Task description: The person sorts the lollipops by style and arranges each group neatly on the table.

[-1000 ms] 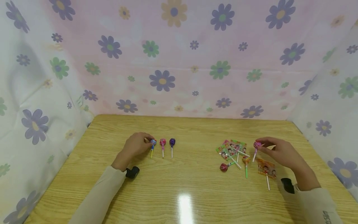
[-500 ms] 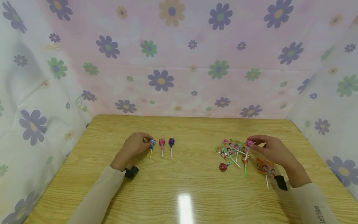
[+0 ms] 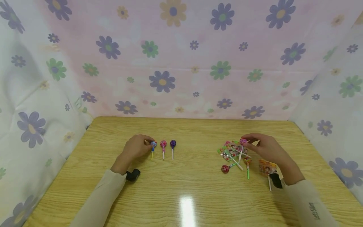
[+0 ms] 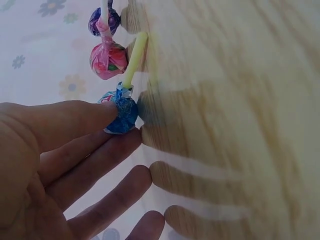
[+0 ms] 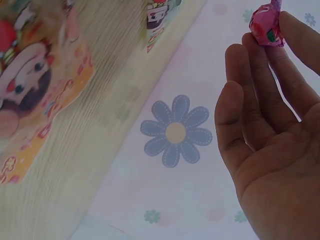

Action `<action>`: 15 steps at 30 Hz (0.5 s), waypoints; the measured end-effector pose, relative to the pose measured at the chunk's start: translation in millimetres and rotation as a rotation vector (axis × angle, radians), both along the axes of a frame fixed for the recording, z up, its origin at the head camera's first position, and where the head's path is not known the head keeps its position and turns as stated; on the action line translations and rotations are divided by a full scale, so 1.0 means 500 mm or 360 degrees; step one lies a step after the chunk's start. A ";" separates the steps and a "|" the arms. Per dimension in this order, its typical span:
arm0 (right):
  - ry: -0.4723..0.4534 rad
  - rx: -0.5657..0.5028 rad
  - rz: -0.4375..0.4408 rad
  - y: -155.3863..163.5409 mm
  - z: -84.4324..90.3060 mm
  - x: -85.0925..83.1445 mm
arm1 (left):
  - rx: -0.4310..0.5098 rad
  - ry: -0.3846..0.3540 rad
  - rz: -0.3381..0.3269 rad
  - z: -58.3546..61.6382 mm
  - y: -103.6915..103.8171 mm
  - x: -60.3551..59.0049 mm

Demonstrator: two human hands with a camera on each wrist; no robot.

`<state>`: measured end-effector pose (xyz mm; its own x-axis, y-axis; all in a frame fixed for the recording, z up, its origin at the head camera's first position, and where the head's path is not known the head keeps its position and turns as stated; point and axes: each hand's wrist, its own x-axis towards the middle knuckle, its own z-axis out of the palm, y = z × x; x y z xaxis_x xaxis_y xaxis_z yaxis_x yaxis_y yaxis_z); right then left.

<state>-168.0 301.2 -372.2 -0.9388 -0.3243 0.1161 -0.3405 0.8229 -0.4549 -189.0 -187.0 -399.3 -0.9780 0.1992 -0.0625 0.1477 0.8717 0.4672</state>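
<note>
A pale cloth printed with purple, green and orange flowers (image 3: 162, 81) hangs as a backdrop behind the table and folds round both sides of it. The wooden table (image 3: 187, 189) has a light, yellowish grain, and a bright glare lies near its front edge.

The person's sleeves are beige; the right sleeve (image 3: 312, 205) carries small dark lettering, too small to read. A dark camera unit sits at each wrist.

The left hand (image 3: 135, 148) rests at the table's left-middle, fingertips pinching the head of the blue lollipop (image 3: 153, 145), which lies on the wood with its yellow stick pointing toward the person. In the left wrist view the thumb and forefinger press the blue wrapper while the other fingers spread loosely below. Just beside it lie the pink lollipop (image 3: 163, 144) and the purple lollipop (image 3: 173, 143), in a row, apart from one another.

The right hand (image 3: 266, 148) holds a pink-wrapped lollipop (image 3: 243, 141) above the pile of flat lollipops (image 3: 231, 149) at the right; its fingertips pinch the head, and the remaining fingers lie relaxed and close together. The flat wrappers show cartoon children's faces; no words are legible. An orange flat lollipop (image 3: 267, 168) lies near the right wrist, a red round lollipop (image 3: 225, 168) at the pile's near edge.
</note>
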 end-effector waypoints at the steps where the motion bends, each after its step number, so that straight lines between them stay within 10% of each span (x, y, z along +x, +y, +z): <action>1: 0.0003 -0.0005 0.0004 -0.002 0.000 -0.002 | -0.0001 -0.0001 0.0004 0.000 0.000 0.000; 15: -0.0031 -0.0054 0.0084 -0.047 -0.008 -0.028 | 0.0036 0.0004 0.0020 -0.006 -0.002 0.000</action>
